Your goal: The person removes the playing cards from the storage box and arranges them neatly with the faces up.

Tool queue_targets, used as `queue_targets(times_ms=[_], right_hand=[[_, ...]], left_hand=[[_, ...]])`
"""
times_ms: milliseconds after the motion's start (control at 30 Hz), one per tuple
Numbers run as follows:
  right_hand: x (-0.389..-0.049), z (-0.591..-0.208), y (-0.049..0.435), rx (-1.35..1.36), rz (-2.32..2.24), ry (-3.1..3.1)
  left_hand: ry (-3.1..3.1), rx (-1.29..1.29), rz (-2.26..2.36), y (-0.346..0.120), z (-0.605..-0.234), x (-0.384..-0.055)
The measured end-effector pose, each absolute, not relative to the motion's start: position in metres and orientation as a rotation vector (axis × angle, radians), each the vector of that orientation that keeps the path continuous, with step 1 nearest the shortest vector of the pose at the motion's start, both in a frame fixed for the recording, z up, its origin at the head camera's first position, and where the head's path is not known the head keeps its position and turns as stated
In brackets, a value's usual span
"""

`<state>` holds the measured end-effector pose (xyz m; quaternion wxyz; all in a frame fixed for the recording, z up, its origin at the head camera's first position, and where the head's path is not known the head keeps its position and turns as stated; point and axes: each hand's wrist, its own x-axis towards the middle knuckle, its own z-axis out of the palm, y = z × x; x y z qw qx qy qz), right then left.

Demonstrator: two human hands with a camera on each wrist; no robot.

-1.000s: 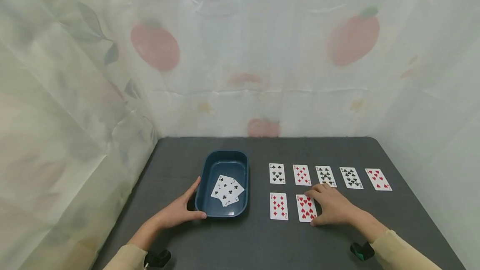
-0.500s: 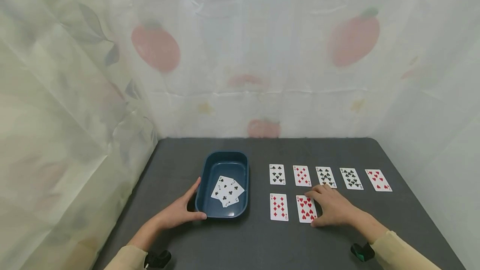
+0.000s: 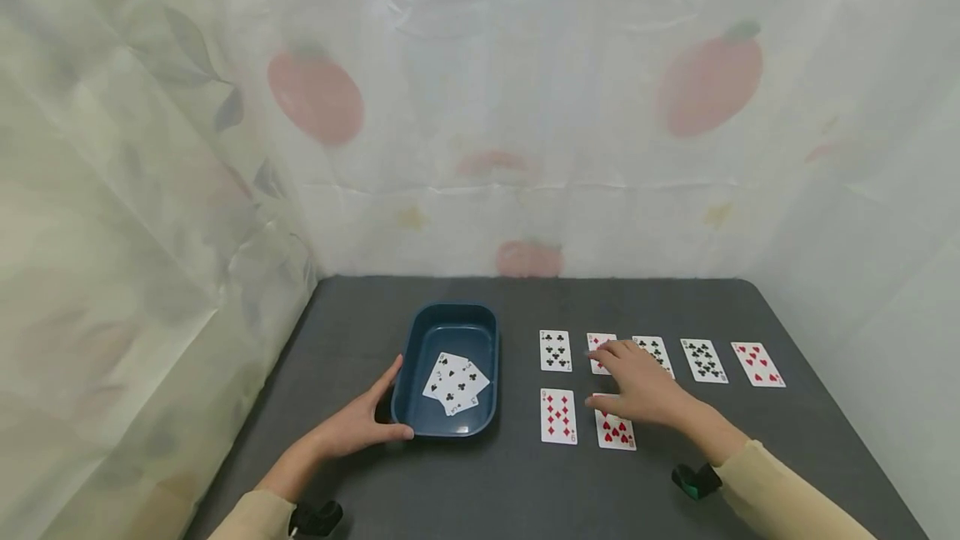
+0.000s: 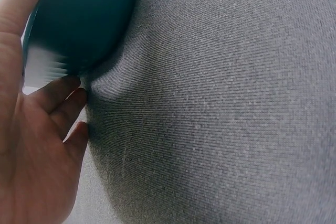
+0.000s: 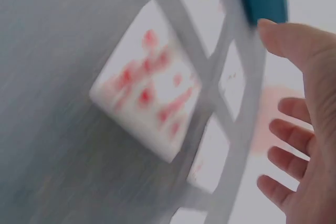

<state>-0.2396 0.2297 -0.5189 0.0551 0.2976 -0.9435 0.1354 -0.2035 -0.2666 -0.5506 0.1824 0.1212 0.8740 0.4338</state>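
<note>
In the head view, my left hand (image 3: 352, 425) holds the blue tray (image 3: 457, 337) at its left side and near-left corner, thumb along the front. A few black-suit playing cards (image 3: 456, 382) overlap inside the tray. My right hand (image 3: 641, 386) hovers over the cards on the table with fingers spread and nothing in its grasp. It partly covers a card of hearts (image 3: 617, 433) in the near row and a card of diamonds (image 3: 597, 342) in the far row. Left of the hearts card lies the nine of diamonds (image 3: 558, 417). The right wrist view is blurred.
Along the far row lie the seven of clubs (image 3: 555, 351), two more club cards, one of them (image 3: 703, 361) uncovered, and a hearts card (image 3: 758, 365) at the right end. A printed curtain (image 3: 480, 107) encloses the grey table (image 3: 480, 490) at the back and sides.
My right hand has let go of the hearts card's right edge and moved left and up over the cards, fingers spreading. My left hand and the tray have stayed put.
</note>
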Motion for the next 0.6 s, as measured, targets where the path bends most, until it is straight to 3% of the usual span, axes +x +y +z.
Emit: queue_targets(times_ms=[300, 600], right_hand=[[-0.251, -0.496, 0.135, 0.988, 0.474, -2.811], [-0.256, -0.500, 0.055, 1.213, 0.127, -2.824]], left_hand=[[2.471, 0.344, 1.235, -0.265, -0.551, -0.203], [2.474, 0.334, 1.228, -0.266, -0.552, -0.203]])
